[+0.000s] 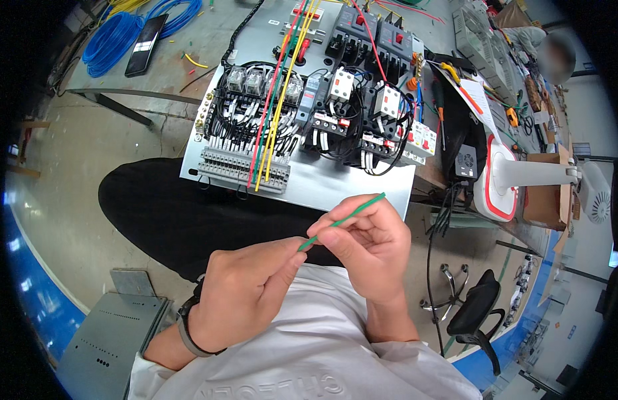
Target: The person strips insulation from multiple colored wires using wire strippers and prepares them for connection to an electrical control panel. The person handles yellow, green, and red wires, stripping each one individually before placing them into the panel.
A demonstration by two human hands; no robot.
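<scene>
A short piece of green wire (364,205) is pinched between both my hands, above my lap. My left hand (246,283) closes thumb and finger on its lower left end. My right hand (369,243) grips it farther along, and the free end sticks out past the fingers to the upper right. Just beyond my hands lies a metal mounting plate (316,193) fitted with electrical parts. Closest to me on it is a row of grey terminal blocks (242,168). Long red, green and yellow wires (277,100) lie across the plate.
A phone (147,45) and blue wire coils (112,47) lie on the bench at the far left. Contactors (388,101) and breakers (352,33) fill the plate's right half. Right of it are a screwdriver (438,100), paper (481,110) and a white fan-like device (499,177). Another person is at the far right.
</scene>
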